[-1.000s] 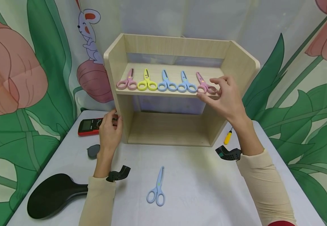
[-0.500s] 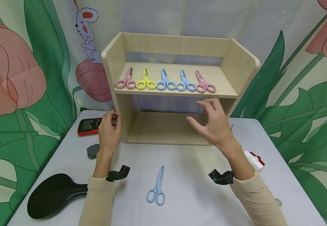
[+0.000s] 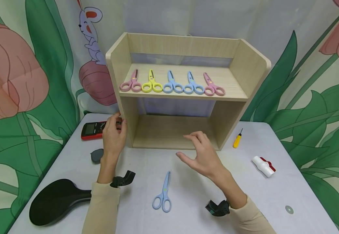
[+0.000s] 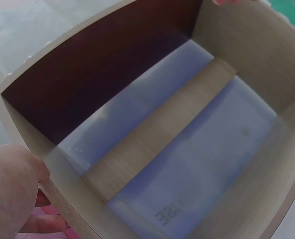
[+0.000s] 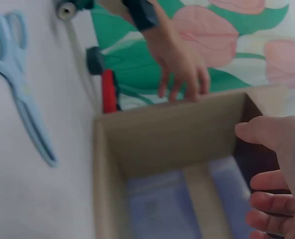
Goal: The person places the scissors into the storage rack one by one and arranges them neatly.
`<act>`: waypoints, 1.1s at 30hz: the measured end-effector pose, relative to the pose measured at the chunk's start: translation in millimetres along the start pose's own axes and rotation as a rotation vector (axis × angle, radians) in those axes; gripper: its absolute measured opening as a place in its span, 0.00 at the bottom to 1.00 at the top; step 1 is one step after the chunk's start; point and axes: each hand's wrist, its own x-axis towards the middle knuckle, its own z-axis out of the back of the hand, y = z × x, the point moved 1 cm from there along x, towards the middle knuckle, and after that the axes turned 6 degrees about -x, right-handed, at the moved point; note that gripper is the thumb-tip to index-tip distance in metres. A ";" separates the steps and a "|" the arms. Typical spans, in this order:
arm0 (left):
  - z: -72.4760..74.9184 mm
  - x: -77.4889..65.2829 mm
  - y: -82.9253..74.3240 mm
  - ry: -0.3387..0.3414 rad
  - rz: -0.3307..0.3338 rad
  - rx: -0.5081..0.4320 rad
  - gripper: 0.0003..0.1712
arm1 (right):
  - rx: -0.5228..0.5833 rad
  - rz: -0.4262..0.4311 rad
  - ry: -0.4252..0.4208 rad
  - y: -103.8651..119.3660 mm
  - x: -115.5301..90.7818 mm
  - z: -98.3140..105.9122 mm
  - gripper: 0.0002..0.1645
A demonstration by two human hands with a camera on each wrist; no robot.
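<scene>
My left hand point(image 3: 114, 136) rests against the outer left side of a light wooden shelf point(image 3: 184, 98), fingers at its front edge. In the left wrist view the thumb and fingers of that left hand point(image 4: 13, 191) show beside the panel. My right hand point(image 3: 204, 157) is empty, thumb and fingers spread apart, above the table before the lower compartment. Light blue scissors point(image 3: 164, 195) lie on the table nearer me. Along the upper board stand in a row pink scissors point(image 3: 131, 83), yellow scissors point(image 3: 152, 83), two blue pairs point(image 3: 171, 84) and another pink pair point(image 3: 213, 87).
Left on the table are a red and black multimeter point(image 3: 91, 130), a dark grey round piece point(image 3: 97, 156) and a black paddle-shaped utensil point(image 3: 55, 203). To the right lie a yellow screwdriver point(image 3: 237, 139), a white valve with red handle point(image 3: 264, 166) and a small translucent disc point(image 3: 289, 209).
My right hand has left the rightmost pink scissors on the upper board and moved down and left, toward the table. The left hand has stayed at the shelf's side.
</scene>
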 end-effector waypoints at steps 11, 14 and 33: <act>0.2 0.5 -0.6 0.001 0.010 -0.001 0.23 | -0.020 -0.009 0.181 15.7 -24.5 -32.1 0.36; -0.1 0.6 0.4 -0.001 0.012 0.005 0.22 | -0.021 -0.018 0.245 19.9 -27.5 -38.8 0.39; -1.6 2.3 0.1 -0.004 0.000 0.008 0.22 | -0.170 0.033 0.609 45.6 -57.5 -78.8 0.54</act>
